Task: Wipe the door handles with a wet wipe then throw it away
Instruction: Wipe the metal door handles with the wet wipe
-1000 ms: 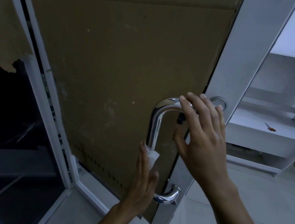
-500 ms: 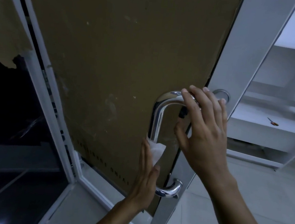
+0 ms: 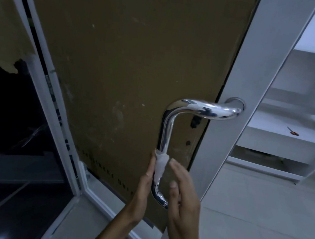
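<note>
A chrome pull handle [image 3: 202, 108] is fixed to the white door frame [image 3: 237, 99] and curves down in front of a cardboard-covered door panel [image 3: 131, 64]. A white wet wipe [image 3: 160, 164] is wrapped round the lower part of the handle's upright bar. My left hand [image 3: 143, 190] presses the wipe against the bar from the left, fingers straight. My right hand [image 3: 182, 195] is close to the bar's right side, fingers straight and relaxed, holding nothing. The handle's bottom end is partly hidden behind my right hand.
A dark glass pane [image 3: 20, 127] with a white frame stands to the left. White shelves [image 3: 283, 136] are at the right, with a small orange-handled tool [image 3: 293, 131] lying on one. Pale floor tiles [image 3: 258, 212] lie below.
My right hand has left the top bend of the handle and dropped beside the lower bar. My left hand with the wipe stays low on the upright bar.
</note>
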The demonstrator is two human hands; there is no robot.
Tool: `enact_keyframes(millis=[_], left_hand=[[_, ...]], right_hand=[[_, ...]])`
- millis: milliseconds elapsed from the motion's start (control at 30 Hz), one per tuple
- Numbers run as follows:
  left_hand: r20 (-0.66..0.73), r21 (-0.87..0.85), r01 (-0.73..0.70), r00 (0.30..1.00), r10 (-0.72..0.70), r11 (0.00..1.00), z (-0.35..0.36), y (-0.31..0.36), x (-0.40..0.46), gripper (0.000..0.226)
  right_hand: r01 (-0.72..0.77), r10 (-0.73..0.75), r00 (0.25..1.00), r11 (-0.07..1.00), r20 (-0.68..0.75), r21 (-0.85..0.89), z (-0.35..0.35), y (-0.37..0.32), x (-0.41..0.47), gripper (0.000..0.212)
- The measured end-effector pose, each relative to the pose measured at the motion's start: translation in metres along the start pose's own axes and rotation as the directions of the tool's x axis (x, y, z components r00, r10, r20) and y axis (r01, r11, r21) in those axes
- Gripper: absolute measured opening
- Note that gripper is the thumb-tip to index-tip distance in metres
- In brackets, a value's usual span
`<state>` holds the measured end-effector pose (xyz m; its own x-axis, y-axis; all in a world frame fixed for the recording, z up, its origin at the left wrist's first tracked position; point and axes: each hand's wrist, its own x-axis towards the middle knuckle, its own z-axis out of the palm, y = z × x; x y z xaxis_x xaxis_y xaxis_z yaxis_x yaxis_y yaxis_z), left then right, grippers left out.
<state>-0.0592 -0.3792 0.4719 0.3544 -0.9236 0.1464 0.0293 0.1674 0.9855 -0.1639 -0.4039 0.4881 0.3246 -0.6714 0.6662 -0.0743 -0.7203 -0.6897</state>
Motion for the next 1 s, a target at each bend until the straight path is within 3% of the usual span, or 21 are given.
enact_keyframes(millis=[133, 200, 333, 433, 600, 767, 867, 1000], left_hand=[[-0.056, 0.024, 0.011, 0.998, -0.009, 1.0, -0.012, -0.003, -0.006, 0.064], [-0.069, 0.018, -0.003, 0.998, 0.004, 1.0, -0.016, 0.0, -0.007, 0.065], [-0.078, 0.04, -0.015, 0.997, 0.019, 0.999, -0.023, 0.0, -0.008, 0.065], [-0.105, 0.04, -0.034, 0.994, 0.038, 0.999, -0.028, 0.006, -0.007, 0.061], [-0.236, 0.016, -0.057, 0.97, 0.059, 0.998, -0.034, 0.017, 0.0, 0.058], [-0.255, -0.018, -0.115, 0.961, 0.107, 0.993, -0.033, 0.032, 0.006, 0.057], [-0.264, -0.009, -0.128, 0.957, 0.121, 0.992, -0.035, 0.034, 0.011, 0.057], [-0.246, 0.027, -0.112, 0.963, 0.115, 0.993, -0.038, 0.04, 0.016, 0.056]], right_hand=[[-0.315, 0.309, 0.949, 0.937, 0.057, 0.152, 0.036, 0.012, -0.036, 0.054], [-0.355, 0.349, 0.935, 0.921, 0.065, 0.161, 0.047, 0.012, -0.041, 0.061], [-0.463, 0.442, 0.886, 0.863, 0.14, 0.202, 0.062, 0.017, -0.026, 0.056], [-0.428, 0.406, 0.901, 0.888, 0.151, 0.168, 0.068, 0.019, -0.015, 0.064], [-0.286, 0.276, 0.956, 0.953, 0.093, 0.105, 0.06, 0.013, 0.028, 0.061], [-0.135, 0.132, 0.988, 0.99, 0.078, 0.041, 0.052, 0.003, 0.053, 0.065], [-0.15, 0.151, 0.986, 0.989, 0.077, -0.018, 0.061, 0.018, 0.028, 0.063], [-0.285, 0.283, 0.946, 0.959, 0.158, -0.01, 0.056, 0.022, 0.017, 0.066]])
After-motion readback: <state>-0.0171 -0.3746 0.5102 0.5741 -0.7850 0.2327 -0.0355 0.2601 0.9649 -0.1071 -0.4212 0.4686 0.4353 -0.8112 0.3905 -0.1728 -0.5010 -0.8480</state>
